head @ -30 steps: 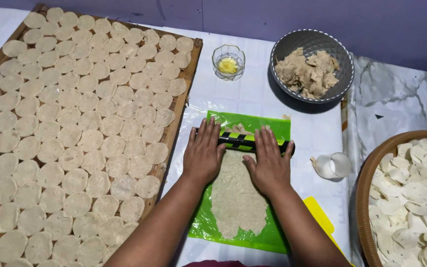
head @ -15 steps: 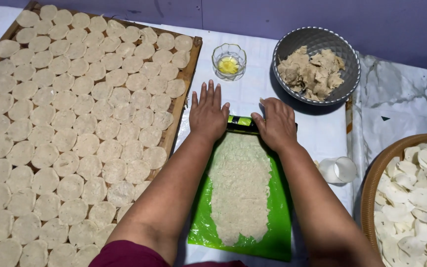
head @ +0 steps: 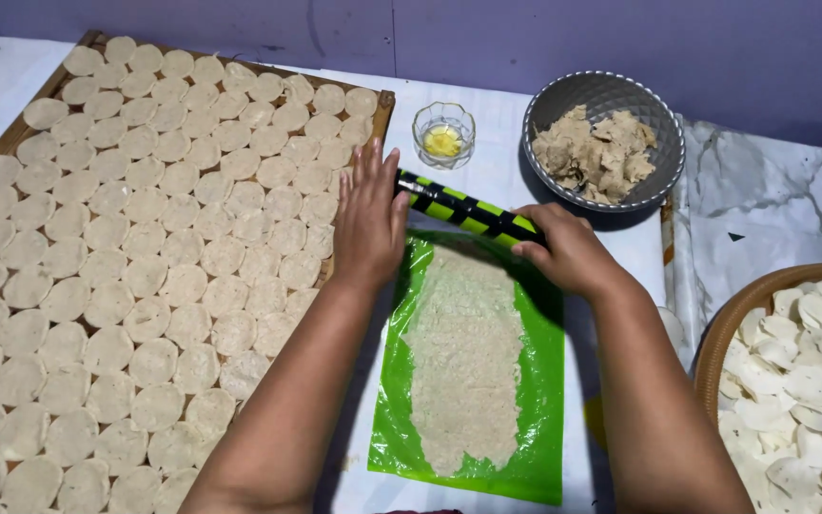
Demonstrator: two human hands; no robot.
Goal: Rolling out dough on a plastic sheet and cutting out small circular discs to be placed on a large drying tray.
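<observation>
A green plastic sheet lies on the white table with a long flattened strip of pale dough on it. At the sheet's far end a green rolling pin with black bands lies slanted. My left hand rests flat with fingers straight against the pin's left end. My right hand curls around the pin's right end.
A wooden tray on the left is covered with several round dough discs. At the back stand a small glass bowl with yellow liquid and a grey metal bowl of dough scraps. A woven basket of discs sits at right.
The pin has rolled away from me over the dough to the sheet's far end and now lies slanted. My right hand has gone from flat to curled around it.
</observation>
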